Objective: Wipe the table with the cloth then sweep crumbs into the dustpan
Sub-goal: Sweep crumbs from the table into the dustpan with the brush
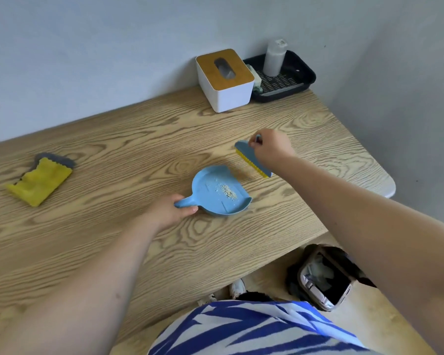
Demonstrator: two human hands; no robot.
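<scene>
In the head view, one wooden desk fills most of the picture. At the far right of it, against the wall, stand one white tissue box with a wooden lid and, just beside it on the right, one black tray that carries one pale bottle. On the floor at the near right, below the desk edge, stands one bin with a dark liner. Nothing lies between the two hands and the tools.

One yellow cloth, with a grey part at its far edge, lies on the left of the desk, well apart from both hands. One blue dustpan lies flat near the middle, and a small heap of pale crumbs is inside it. The left hand grips the dustpan handle. The right hand holds one small blue brush with yellow bristles, just to the far right of the dustpan's open edge.
</scene>
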